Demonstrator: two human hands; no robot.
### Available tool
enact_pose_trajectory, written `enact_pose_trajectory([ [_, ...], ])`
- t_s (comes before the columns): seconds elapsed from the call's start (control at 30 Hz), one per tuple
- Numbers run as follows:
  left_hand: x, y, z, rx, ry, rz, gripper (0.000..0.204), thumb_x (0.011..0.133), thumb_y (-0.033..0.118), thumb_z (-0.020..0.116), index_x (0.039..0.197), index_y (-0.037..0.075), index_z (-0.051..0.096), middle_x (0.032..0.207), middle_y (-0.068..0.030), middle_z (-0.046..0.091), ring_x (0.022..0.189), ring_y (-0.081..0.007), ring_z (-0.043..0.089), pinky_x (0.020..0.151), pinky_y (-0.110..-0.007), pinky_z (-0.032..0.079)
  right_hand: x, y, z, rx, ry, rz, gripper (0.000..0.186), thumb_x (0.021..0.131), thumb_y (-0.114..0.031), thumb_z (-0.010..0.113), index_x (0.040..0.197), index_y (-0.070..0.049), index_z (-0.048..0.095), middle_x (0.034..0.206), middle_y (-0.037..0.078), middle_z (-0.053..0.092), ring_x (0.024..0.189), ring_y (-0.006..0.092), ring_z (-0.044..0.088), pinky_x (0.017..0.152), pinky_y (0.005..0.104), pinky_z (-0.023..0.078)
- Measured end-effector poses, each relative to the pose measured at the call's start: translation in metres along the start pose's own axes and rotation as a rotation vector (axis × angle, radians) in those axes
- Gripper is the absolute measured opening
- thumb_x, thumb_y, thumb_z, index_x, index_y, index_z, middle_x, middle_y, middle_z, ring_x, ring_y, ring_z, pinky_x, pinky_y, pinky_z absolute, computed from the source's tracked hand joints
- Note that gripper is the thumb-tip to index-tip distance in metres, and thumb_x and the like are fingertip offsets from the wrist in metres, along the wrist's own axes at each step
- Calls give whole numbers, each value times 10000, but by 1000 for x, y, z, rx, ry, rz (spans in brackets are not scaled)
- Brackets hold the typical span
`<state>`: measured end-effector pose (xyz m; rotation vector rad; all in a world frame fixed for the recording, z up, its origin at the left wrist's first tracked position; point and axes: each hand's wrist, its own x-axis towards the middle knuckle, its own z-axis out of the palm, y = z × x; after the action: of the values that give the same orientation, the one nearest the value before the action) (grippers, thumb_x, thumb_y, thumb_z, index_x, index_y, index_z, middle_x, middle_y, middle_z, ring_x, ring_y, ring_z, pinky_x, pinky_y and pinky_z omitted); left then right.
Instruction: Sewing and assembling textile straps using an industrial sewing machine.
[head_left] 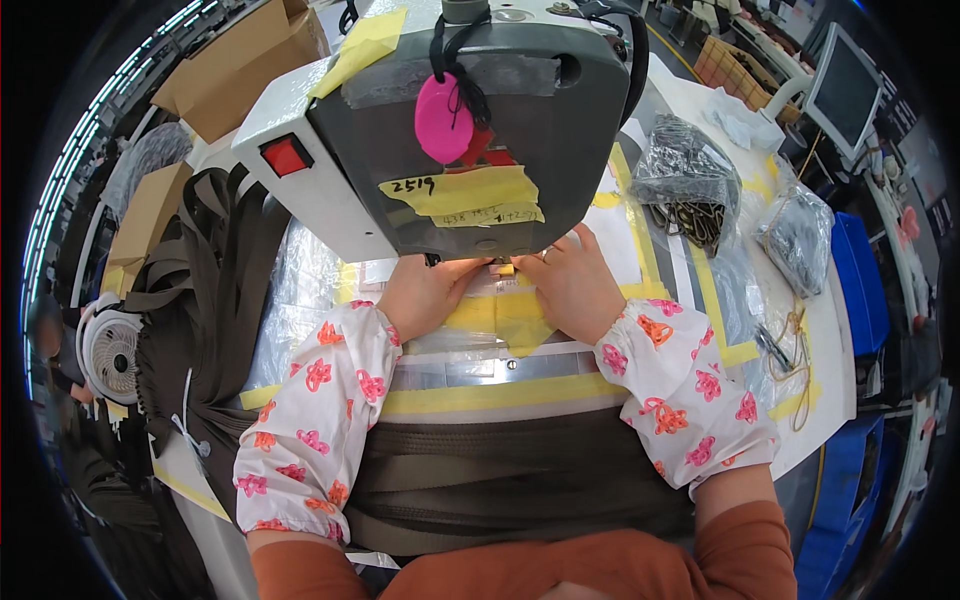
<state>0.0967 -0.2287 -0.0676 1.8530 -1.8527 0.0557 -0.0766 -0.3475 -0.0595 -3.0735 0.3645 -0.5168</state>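
Note:
A sewing machine (480, 130) with a dark grey front fills the upper middle. My left hand (425, 293) reaches under its head from the left, thumb and forefinger pointing in at the lit needle area. Opposite it, my right hand (575, 288) has its thumb and bent fingers at the same spot. Between the fingertips shows a small brass-coloured metal part (503, 270). Both hands look closed in a pinch; the machine head hides some fingers, and what they grip cannot be made out. Yellow tape (470, 312) covers the bed just below them.
Dark brown webbing straps (520, 480) lie across my lap, and more webbing (205, 290) hangs at the left. A small white fan (112, 350) stands beside it. Plastic bags of metal hardware (690, 190) rest at the right, near a blue bin (858, 280). Cardboard boxes (245, 70) stand back left.

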Motion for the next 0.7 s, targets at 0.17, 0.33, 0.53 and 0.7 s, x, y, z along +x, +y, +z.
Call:
enact_pose_trajectory([
  [0.17,-8,13,-9,125,-77,122,231,801,107,564,1028,138,599,1007,-63,618,843,-265,596,720,-339,442,-5,-11,-5,48,41,-26,223,750,-94,529,954,-75,616,1054,33,597,991,183,531,979,467,285],
  [0.33,-9,16,-14,65,-80,305,208,737,97,589,945,113,588,1132,-16,559,1037,-202,519,692,-334,406,-13,-16,-8,69,23,-69,161,727,-100,540,857,-69,631,1051,50,608,936,187,548,968,454,305],
  [0.53,-9,12,-12,190,-161,361,150,735,165,560,875,112,567,1082,14,561,1101,-179,473,815,-374,392,-12,-18,-8,20,31,-80,176,741,-110,533,882,-72,631,1050,38,605,932,179,551,957,431,319],
  [0.7,-11,10,-7,143,-119,328,143,739,151,569,877,114,565,1070,13,567,1064,-187,497,815,-371,389,-12,-17,-12,18,3,-71,189,758,-113,528,909,-84,636,1060,30,604,951,175,550,962,431,313],
])
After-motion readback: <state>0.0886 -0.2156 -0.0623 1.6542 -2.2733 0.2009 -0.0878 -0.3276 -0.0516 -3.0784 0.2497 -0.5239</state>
